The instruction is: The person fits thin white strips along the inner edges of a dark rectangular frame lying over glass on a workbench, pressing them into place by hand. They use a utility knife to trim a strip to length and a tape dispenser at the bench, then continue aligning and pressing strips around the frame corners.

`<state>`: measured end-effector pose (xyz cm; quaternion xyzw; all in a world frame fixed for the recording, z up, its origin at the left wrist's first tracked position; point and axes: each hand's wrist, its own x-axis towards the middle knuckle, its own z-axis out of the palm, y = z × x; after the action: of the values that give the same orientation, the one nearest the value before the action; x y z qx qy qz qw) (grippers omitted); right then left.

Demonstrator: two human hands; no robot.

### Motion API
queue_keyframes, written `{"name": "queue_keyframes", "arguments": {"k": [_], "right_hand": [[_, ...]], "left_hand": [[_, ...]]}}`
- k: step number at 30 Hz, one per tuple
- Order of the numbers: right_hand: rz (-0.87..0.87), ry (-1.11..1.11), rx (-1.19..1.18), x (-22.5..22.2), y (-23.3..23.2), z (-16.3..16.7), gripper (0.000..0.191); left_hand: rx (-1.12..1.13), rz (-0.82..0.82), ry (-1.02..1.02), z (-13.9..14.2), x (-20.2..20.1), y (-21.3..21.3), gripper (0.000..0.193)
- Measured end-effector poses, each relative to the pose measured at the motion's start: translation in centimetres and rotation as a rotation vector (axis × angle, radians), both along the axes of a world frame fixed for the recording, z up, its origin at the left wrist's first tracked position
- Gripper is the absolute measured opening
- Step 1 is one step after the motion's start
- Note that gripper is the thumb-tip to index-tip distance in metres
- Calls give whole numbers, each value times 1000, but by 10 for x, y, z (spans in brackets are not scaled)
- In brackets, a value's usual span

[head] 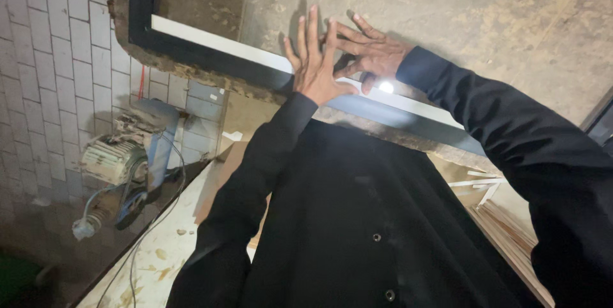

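The left hand [314, 59] lies flat, fingers spread wide, on the board [447, 8]; the right hand [370, 52], also spread, overlaps its fingertips, holding nothing.

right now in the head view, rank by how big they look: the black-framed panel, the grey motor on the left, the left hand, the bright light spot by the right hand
1. black-framed panel
2. grey motor, though it sits nearer the camera, so its true size is unsure
3. left hand
4. bright light spot
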<state>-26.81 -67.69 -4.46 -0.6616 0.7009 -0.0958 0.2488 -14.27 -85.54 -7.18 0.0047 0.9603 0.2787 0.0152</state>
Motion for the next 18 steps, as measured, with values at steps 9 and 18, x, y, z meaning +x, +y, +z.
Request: {"name": "queue_keyframes", "arguments": {"k": [9,18], "right_hand": [[-50,-86,17,1,-4,1,88],[-26,-95,-85,-3,-5,-1,86]], "left_hand": [[-42,53,-91,9,27,-9,162],[-93,195,-111,20,17,-2,161]]}}
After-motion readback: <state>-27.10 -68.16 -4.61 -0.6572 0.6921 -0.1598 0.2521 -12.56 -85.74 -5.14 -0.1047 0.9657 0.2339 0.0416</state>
